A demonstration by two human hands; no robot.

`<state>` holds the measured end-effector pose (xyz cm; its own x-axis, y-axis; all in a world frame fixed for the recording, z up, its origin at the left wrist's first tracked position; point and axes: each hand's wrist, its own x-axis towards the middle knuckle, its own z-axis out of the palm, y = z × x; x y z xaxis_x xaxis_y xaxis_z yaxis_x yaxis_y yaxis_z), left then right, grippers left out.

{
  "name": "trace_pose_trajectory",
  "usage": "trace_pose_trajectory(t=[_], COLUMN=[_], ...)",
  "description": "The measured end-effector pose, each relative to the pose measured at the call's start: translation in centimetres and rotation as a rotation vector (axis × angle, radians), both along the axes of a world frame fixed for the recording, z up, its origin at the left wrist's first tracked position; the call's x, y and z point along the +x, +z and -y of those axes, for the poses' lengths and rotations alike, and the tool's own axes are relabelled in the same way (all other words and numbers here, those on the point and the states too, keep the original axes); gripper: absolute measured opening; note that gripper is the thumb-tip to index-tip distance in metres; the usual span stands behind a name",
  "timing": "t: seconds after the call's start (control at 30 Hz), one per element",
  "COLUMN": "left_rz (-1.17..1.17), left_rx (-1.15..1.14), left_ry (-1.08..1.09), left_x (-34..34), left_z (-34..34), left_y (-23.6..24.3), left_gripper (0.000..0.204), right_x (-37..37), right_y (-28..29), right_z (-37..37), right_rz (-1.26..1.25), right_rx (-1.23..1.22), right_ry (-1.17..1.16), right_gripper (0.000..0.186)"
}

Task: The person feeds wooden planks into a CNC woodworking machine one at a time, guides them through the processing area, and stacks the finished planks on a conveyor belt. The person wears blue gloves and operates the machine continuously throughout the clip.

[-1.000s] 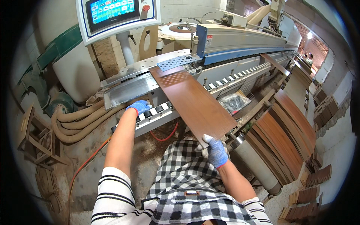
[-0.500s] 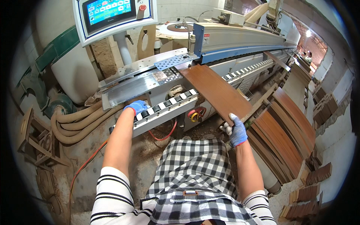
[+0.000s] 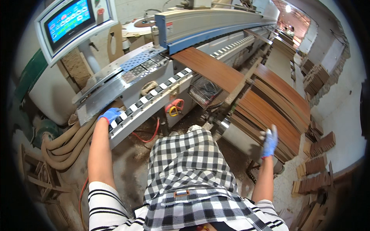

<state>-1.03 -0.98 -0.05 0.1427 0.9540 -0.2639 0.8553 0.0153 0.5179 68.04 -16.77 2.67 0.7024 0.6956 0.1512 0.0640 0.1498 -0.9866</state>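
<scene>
My left hand (image 3: 110, 114), in a blue glove, is closed over the near left end of the roller rail (image 3: 148, 100) with its black and white rollers; part of its fingers is hidden. My right hand (image 3: 270, 142), gloved in blue with pale fingertips, is raised over the board stack with fingers stretched out and nothing in it. A brown wood-grain board (image 3: 216, 68) lies across the rail, its far end under the machine's blue-edged beam (image 3: 216, 29). Apart from both hands, its near end reaches toward the stacked brown boards (image 3: 266, 115) on the right.
A control screen (image 3: 69, 23) stands at the upper left. Tan hoses (image 3: 63, 148) and a wooden stool (image 3: 38, 173) are on the left. A red and yellow handwheel (image 3: 175, 107) sits below the rail. Small brown pieces (image 3: 320, 146) lie in piles by the right wall.
My right hand has let go of the board and moved right, over the stack. The board has slid along the machine, away to the right. My left hand stays at the rail's end.
</scene>
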Motion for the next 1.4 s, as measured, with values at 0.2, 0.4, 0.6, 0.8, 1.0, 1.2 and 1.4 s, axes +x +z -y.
trace_pose_trajectory(t=[0.2, 0.4, 0.6, 0.8, 1.0, 1.2, 1.4], left_rz=[0.064, 0.018, -0.023, 0.013, -0.012, -0.036, -0.039], left_rx=[0.004, 0.015, 0.034, 0.053, 0.076, 0.057, -0.001], left_ry=[0.045, 0.026, -0.037, -0.039, -0.080, -0.035, 0.046], left_x=[-0.2, -0.8, -0.6, -1.0, -2.1, -0.6, 2.0], left_z=[-1.1, -1.2, -1.1, -1.9, -2.1, -1.1, 0.1], left_y=[-0.9, -1.2, -0.8, -2.1, -2.8, -1.0, 1.2], left_gripper=[0.031, 0.034, 0.034, 0.034, 0.035, 0.036, 0.035], right_x=[16.1, 15.9, 15.0, 13.9, 5.7, 0.6, -2.6], right_y=[-3.0, -3.3, -4.6, -6.1, -3.2, -1.9, -2.8], right_z=[10.8, 10.3, 10.9, 13.3, 14.6, 12.5, 12.7], right_rz=[0.067, 0.137, 0.206, -0.252, -0.760, -0.699, -0.718], right_rx=[-0.235, -0.201, -0.085, 0.149, 0.073, -0.007, 0.048], right_ry=[-0.602, -0.629, -0.679, -0.460, 0.023, 0.315, 0.496], right_gripper=[0.048, 0.045, 0.038, 0.017, 0.021, 0.035, 0.043])
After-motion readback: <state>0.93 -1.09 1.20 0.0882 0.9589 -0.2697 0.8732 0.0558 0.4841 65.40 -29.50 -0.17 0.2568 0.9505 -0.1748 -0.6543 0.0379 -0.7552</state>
